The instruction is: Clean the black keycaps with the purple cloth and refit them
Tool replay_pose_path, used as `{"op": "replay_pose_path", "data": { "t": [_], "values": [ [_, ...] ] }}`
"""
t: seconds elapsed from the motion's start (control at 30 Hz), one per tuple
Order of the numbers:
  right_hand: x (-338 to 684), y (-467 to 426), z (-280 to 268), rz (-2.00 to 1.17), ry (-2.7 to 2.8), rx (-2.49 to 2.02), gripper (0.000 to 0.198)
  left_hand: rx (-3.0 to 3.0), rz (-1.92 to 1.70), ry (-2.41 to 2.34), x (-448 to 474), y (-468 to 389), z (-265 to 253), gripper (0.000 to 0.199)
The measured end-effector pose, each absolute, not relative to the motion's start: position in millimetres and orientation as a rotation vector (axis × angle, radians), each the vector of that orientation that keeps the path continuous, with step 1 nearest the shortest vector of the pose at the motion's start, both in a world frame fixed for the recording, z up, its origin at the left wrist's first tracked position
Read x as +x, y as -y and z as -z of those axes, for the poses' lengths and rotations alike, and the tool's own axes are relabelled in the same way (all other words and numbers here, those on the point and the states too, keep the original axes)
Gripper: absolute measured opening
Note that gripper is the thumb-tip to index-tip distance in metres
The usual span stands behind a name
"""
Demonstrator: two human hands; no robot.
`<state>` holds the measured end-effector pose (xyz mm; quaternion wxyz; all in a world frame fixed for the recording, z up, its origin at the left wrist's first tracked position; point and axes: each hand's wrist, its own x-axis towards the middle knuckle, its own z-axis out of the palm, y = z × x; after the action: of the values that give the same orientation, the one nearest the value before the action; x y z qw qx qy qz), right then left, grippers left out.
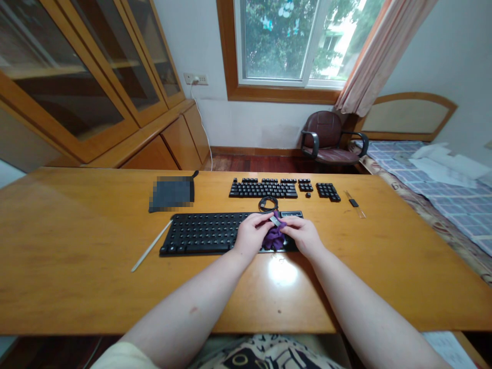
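Observation:
My left hand [252, 233] and my right hand [304, 234] pinch a bunched purple cloth [274, 240] between them. A small pale grey strip [275, 221] shows at the top of the cloth, between my fingertips; whether it is a tag or a separate piece I cannot tell. Under the hands lies a black keyboard base [207, 231] with its keycaps off and the bare switch stems showing. My hands and the cloth hide part of its right side. Just beyond them a coiled black USB cable [268, 204] rests on the table.
Loose black keycaps [263, 190] stand in keyboard order behind the base, with number-pad keys [328, 191] to their right. A keycap puller [353, 203] lies farther right. At left are a white stick [151, 246] and a dark pouch [172, 193] on the wooden table [77, 246].

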<state>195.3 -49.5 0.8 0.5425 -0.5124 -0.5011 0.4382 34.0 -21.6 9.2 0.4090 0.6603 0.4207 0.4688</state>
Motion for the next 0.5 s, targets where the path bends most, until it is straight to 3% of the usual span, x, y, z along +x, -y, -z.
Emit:
{"op": "replay_pose_path", "data": {
  "t": [0.13, 0.33, 0.5],
  "values": [
    [195, 49, 0, -1.027, 1.179, -1.232, 0.01, 1.632, -1.181, -1.067, 34, 21, -10, 0.023],
    [190, 50, 5, -1.062, 1.221, -1.162, 0.035, 1.668, -1.165, -1.062, 35, 22, -7, 0.022],
    [191, 50, 11, -0.993, 1.264, -1.207, 0.033, 1.693, -1.182, -1.028, 34, 22, -6, 0.021]
  ]
}}
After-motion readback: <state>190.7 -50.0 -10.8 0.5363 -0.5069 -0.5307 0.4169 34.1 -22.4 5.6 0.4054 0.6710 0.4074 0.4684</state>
